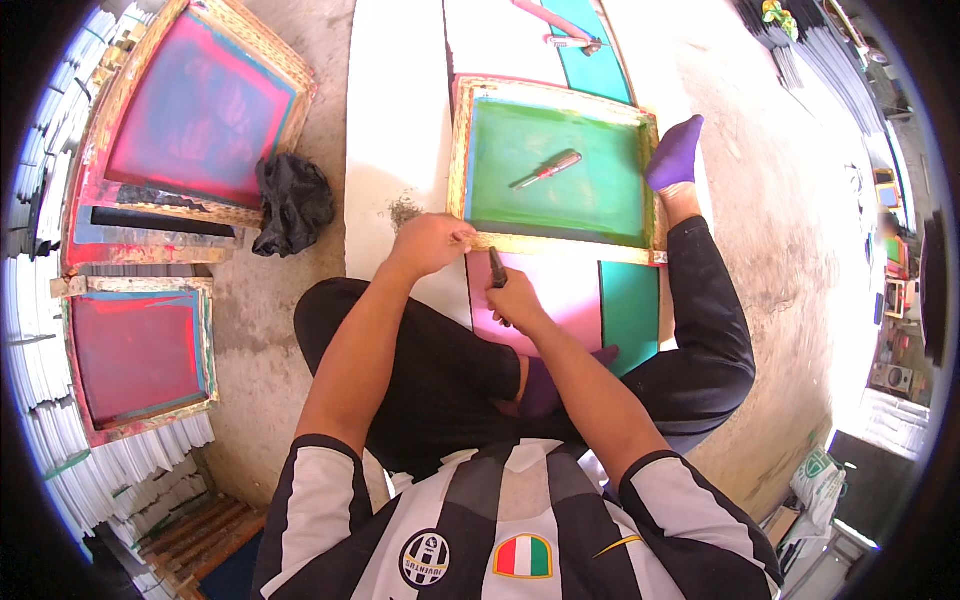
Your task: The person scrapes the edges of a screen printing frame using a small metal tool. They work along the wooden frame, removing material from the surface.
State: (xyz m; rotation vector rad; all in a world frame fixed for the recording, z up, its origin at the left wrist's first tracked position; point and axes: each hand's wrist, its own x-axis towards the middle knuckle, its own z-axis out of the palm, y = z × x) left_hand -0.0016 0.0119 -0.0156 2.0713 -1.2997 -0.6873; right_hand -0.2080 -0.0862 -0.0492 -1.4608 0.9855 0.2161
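Note:
A wooden screen-printing frame (560, 247) with green mesh lies flat in front of me. My left hand (432, 243) is at its near left corner, thumb and fingers pinched together; what they hold, if anything, is too small to make out. In my right hand (515, 298) is a dark pliers-like tool (497, 264), its tip pointing at the frame's near edge. On the green mesh rests a slim tool with a red and grey handle (548, 168), lying at a slant. Pink (575, 300) and green sheets (632, 312) extend from under the frame toward me.
Beyond the frame lies a hammer-like tool with a reddish handle (553, 16). At left lean printing frames with blue-pink (200, 110) and red mesh (138, 350), beside a black plastic bag (292, 203). Stacked white sheets (45, 395) line the left side. My purple-socked foot (674, 153) touches the frame's right side.

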